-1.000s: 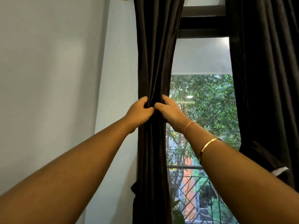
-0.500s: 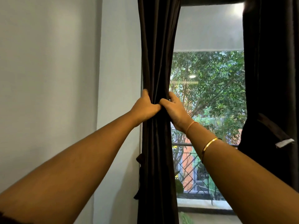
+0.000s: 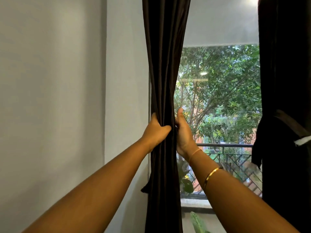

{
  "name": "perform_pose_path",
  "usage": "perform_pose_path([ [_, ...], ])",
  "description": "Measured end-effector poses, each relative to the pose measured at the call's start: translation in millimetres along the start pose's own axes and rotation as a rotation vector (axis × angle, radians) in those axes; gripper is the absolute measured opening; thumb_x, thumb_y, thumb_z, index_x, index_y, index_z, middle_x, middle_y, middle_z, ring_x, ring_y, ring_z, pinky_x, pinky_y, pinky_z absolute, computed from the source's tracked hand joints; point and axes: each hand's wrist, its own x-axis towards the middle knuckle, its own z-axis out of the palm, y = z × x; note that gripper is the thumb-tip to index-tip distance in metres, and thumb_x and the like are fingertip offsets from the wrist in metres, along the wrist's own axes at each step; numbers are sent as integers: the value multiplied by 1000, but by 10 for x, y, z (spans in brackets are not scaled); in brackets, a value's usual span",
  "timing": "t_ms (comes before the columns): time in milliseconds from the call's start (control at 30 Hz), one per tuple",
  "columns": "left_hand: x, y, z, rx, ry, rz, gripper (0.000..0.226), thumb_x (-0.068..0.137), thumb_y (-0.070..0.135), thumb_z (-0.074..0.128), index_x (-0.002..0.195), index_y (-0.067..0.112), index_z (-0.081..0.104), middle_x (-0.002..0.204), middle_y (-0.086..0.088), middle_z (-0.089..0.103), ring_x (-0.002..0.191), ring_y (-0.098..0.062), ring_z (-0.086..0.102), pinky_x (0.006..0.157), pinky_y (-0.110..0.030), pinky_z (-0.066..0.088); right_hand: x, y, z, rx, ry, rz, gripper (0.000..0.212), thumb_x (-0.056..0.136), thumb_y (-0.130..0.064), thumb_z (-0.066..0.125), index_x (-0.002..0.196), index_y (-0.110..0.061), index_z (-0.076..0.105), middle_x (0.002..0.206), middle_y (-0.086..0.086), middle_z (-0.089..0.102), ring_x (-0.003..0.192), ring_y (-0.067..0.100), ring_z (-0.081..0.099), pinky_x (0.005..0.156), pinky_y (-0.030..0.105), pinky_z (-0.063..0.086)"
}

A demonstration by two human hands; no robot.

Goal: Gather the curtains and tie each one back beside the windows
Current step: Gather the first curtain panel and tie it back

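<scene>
**One curtain down, one bunched up and waiting for its tie**

So here's where we're at. The right curtain (image 3: 284, 81) already looks tied back: there's a band (image 3: 292, 125) cinched around it at the right edge of the window (image 3: 218, 98), with a little white tag poking out, so we're calling that half done

The left curtain (image 3: 165, 64) is the one we've got in hand. It hangs at the left edge of the glass, right beside the wall (image 3: 67, 81), and it's gathered into one narrow column of folds. Its long axis runs straight up and down, from the top of the view past the sill at the bottom, pinched to a waist where we're squeezing it and flaring a bit wider above

Our left hand (image 3: 155, 130) has its fingers (image 3: 165, 127) clenched around the bundle from the wall side, and our right hand (image 3: 183, 132) presses in from the window side, thumb pointing up, gripping the same folds. Both are touching the fabric at the same height

What's left, as far as we can judge: actually wrapping a tie around this one. A dark flap (image 3: 146, 187) sticks out lower down on its wall side; might be the tieback, can't tell for sure
</scene>
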Motion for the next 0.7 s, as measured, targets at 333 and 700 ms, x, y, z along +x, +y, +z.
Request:
perform_pose_path([
  [333, -192, -120, -103, 134, -189, -64, 35, 88, 25, 56, 122, 18, 56, 126, -6, 54, 112, -23, 57, 93, -33, 49, -166, 98, -178, -10, -19, 78, 12, 92, -17, 56, 85, -15, 46, 78, 6, 64, 65, 14, 65, 58, 25, 56],
  [700, -535, -551, -81, 158, -262, -18, 42, 92, 22, 56, 133, 17, 48, 143, -3, 35, 116, -17, 50, 93, -19, 43, -356, 353, -355, -58, -180, 234, 33, 85, -10, 61, 117, -3, 55, 106, 14, 66, 89, 20, 68, 77, 28, 58],
])
